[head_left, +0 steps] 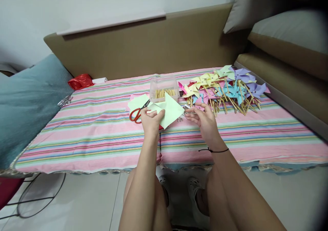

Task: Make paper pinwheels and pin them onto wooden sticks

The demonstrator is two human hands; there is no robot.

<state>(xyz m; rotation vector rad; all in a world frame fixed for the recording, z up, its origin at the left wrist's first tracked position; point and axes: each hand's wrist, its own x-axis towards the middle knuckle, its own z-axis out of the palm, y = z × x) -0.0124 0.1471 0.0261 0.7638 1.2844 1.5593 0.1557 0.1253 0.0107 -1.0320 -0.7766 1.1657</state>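
Pinched between the thumb and fingers of my left hand (151, 122) is a pale green paper sheet (173, 113), partly cut and creased, with pointed corners. To its right my right hand (204, 121) has its fingertips pressed together near the paper's right corner, on something too small to make out. Red-handled scissors (136, 116) lie just left of my left hand, against more green paper (137, 102). Behind the held sheet stands a clear plastic box (153, 86) with thin wooden sticks (164, 93). Small shiny pieces (180, 119) are scattered below the sheet's right side.
Many finished paper pinwheels (208, 78) on sticks are heaped at the right. A red plastic bag (81, 82) and a white packet (99, 80) sit at the back left, near a clear bag of small items (65, 101). Striped cloth (102, 135) covers the seat.
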